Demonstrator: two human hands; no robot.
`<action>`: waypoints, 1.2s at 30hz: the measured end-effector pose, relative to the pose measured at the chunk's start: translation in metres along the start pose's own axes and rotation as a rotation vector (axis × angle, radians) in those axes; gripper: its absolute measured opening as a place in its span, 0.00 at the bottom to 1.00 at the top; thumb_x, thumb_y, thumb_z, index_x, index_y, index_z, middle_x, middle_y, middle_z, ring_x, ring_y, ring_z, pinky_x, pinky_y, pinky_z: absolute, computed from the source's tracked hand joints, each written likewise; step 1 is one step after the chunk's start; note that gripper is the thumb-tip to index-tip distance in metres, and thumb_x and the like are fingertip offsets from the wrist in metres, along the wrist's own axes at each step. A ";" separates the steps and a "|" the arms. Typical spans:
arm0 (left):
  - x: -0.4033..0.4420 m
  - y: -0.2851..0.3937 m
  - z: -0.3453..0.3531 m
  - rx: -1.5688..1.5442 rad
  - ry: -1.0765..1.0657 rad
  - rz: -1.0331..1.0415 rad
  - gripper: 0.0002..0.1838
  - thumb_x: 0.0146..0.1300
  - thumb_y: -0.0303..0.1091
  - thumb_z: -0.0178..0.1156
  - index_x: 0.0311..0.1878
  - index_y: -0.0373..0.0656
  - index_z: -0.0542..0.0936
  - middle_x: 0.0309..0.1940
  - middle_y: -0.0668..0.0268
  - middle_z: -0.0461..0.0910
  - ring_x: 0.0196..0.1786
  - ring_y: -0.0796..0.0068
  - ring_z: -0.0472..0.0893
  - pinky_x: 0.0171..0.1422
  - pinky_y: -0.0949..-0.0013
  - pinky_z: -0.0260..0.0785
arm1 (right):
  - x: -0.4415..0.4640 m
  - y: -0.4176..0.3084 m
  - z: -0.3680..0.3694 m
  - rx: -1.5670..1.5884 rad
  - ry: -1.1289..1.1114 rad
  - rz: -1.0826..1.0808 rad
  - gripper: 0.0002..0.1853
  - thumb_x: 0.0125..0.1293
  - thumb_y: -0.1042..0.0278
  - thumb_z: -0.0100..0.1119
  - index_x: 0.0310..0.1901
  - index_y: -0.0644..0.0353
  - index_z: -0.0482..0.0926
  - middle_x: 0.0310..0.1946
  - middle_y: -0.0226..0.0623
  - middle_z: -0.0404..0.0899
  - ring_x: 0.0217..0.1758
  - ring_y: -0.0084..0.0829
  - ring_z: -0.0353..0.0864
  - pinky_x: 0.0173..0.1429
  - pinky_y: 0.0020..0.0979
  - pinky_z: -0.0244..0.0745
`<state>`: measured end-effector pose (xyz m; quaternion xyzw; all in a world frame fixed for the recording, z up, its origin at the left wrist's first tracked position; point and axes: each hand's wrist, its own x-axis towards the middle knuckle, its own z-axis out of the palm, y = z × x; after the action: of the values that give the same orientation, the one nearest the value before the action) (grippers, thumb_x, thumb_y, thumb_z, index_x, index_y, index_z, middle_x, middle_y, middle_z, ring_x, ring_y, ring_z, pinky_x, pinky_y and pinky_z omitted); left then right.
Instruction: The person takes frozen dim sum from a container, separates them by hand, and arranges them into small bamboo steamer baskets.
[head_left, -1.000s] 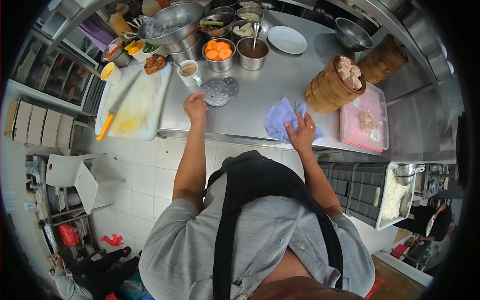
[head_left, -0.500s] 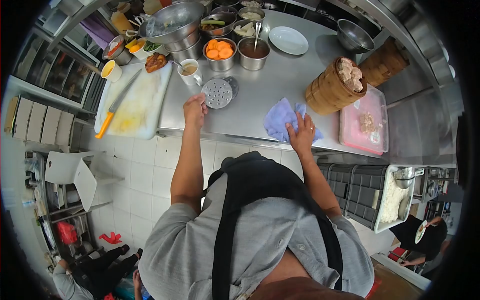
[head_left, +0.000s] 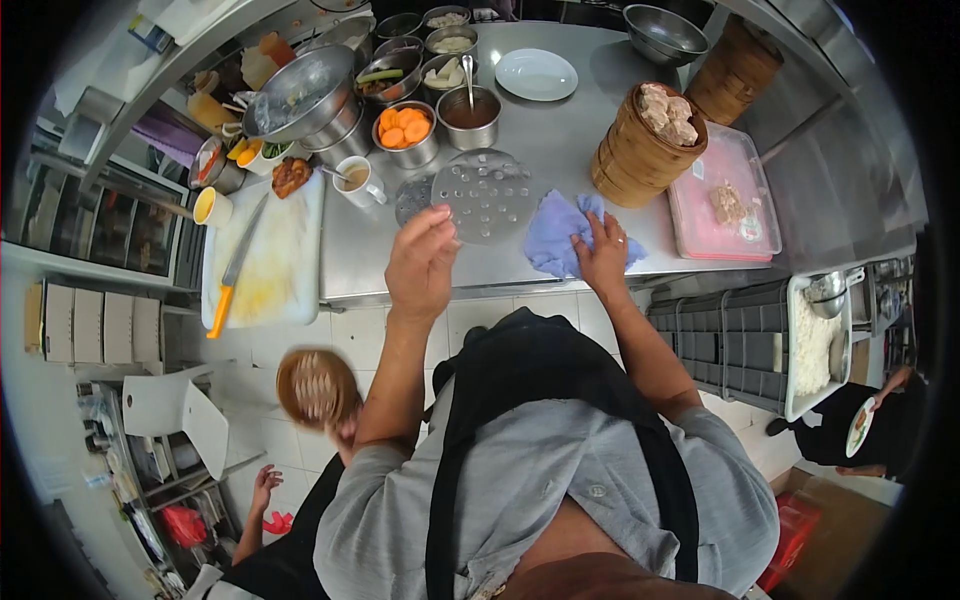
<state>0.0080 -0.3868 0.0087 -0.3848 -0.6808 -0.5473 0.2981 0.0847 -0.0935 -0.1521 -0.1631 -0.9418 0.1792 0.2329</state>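
My left hand [head_left: 425, 260] is raised near the counter's front edge, its fingers pinching the rim of a round perforated disc [head_left: 483, 198]. The disc is smeared by motion and looks see-through in places. A darker dotted round shape shows on the steel just left of it. My right hand [head_left: 602, 258] lies with fingers spread on a crumpled purple cloth [head_left: 553, 238] on the counter. Behind that hand stands a bamboo steamer [head_left: 640, 160] with pale dumplings [head_left: 668, 116] on top. A mug [head_left: 358, 182] with a spoon stands left of the disc.
A cutting board [head_left: 265, 275] bears an orange-handled knife [head_left: 236, 265]. Metal pots, one with carrot slices [head_left: 404, 127], line the back beside a white plate [head_left: 537, 75]. At right is a pink-lidded container [head_left: 725, 200]. A person's hand carries a blurred round basket [head_left: 318, 388] close to my left arm.
The perforated disc has risen off the counter and moved right with my left hand. My right hand stays on the cloth. Another person has come close at lower left with a basket.
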 end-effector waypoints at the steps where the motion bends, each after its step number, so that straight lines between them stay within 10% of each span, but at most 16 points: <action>1: 0.002 0.003 0.001 -0.002 -0.004 0.019 0.10 0.64 0.23 0.63 0.48 0.39 0.78 0.53 0.55 0.78 0.56 0.62 0.79 0.60 0.66 0.74 | 0.001 0.002 0.001 0.001 0.022 0.027 0.30 0.60 0.55 0.64 0.63 0.55 0.73 0.64 0.54 0.68 0.70 0.53 0.63 0.72 0.54 0.54; 12: 0.004 0.022 0.007 -0.150 0.009 -0.133 0.13 0.57 0.19 0.67 0.45 0.38 0.80 0.50 0.56 0.81 0.53 0.62 0.81 0.58 0.66 0.73 | 0.002 0.010 0.003 0.058 0.075 -0.057 0.24 0.62 0.62 0.64 0.59 0.59 0.76 0.59 0.61 0.70 0.63 0.59 0.69 0.68 0.51 0.61; 28: -0.092 -0.103 -0.132 0.620 0.316 -0.732 0.11 0.69 0.33 0.60 0.49 0.38 0.82 0.47 0.59 0.83 0.44 0.71 0.82 0.45 0.70 0.74 | 0.002 0.005 -0.003 0.039 0.069 -0.076 0.25 0.63 0.59 0.63 0.60 0.60 0.76 0.59 0.58 0.71 0.63 0.57 0.69 0.67 0.50 0.62; 33: -0.087 -0.140 -0.140 0.658 0.060 -1.033 0.24 0.66 0.47 0.60 0.46 0.30 0.80 0.38 0.40 0.82 0.45 0.45 0.83 0.50 0.54 0.74 | 0.003 0.006 0.000 0.027 0.060 -0.064 0.25 0.64 0.58 0.62 0.60 0.61 0.76 0.60 0.58 0.71 0.64 0.56 0.69 0.68 0.50 0.61; 36: -0.075 -0.130 -0.132 0.813 0.017 -0.965 0.20 0.64 0.46 0.61 0.38 0.34 0.82 0.30 0.47 0.83 0.36 0.48 0.83 0.43 0.56 0.75 | 0.001 0.008 0.001 0.024 0.071 -0.068 0.25 0.64 0.57 0.62 0.60 0.61 0.76 0.61 0.58 0.71 0.65 0.56 0.68 0.69 0.49 0.60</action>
<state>-0.0647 -0.5441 -0.0908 0.1144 -0.9290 -0.3206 0.1455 0.0852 -0.0865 -0.1554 -0.1345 -0.9358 0.1764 0.2738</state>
